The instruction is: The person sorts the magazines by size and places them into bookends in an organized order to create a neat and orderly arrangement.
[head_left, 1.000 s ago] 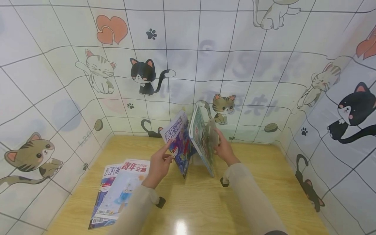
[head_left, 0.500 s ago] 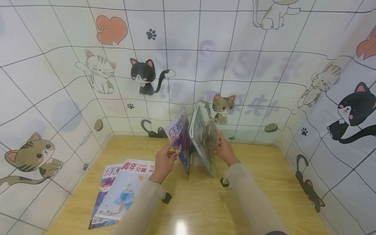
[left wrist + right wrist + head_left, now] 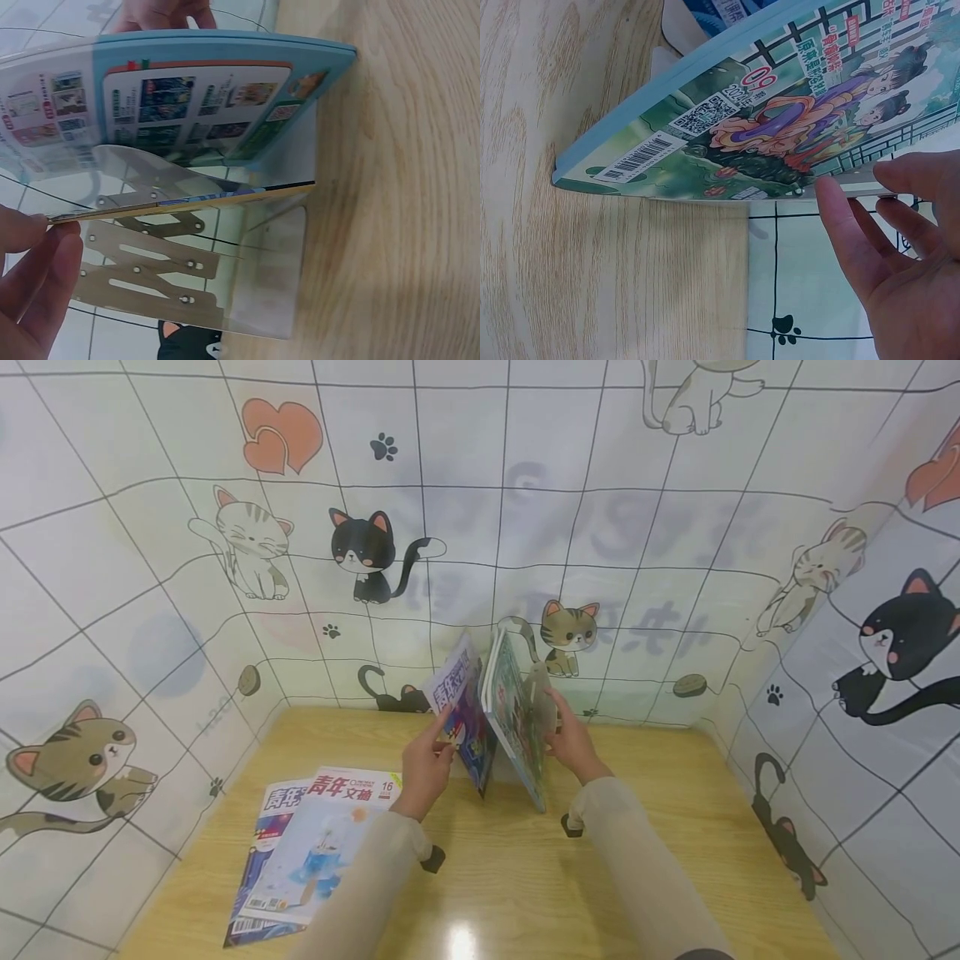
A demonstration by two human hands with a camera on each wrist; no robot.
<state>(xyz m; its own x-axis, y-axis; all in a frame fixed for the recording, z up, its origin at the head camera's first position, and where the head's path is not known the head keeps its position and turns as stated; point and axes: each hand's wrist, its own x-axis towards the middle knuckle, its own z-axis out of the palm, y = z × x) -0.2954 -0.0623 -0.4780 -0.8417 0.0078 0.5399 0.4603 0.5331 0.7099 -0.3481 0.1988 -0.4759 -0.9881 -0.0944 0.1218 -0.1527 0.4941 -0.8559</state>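
My left hand (image 3: 426,770) pinches the edge of a thin purple magazine (image 3: 465,722), which stands slightly tilted. In the left wrist view, this magazine (image 3: 187,204) appears edge-on inside an expandable metal bookend (image 3: 266,274) with crossed, slotted bars. To its right leans a thicker magazine with a green cover (image 3: 516,714); its blue-edged back (image 3: 225,49) faces the purple one. My right hand (image 3: 576,743) grips the grey end plate (image 3: 543,703) of the bookend beside the green cover. In the right wrist view, my fingertips (image 3: 832,199) lie at the plate's edge.
Two more magazines overlap flat on the left of the wooden table: a pale blue one (image 3: 322,843) on top of a purple one (image 3: 258,877). A cat-patterned tiled wall covering (image 3: 465,527) rises close behind the bookend and along both sides.
My left hand has shifted right and carried the purple magazine closer to the green one, turning it more edge-on. My right hand has stayed on the bookend's plate.
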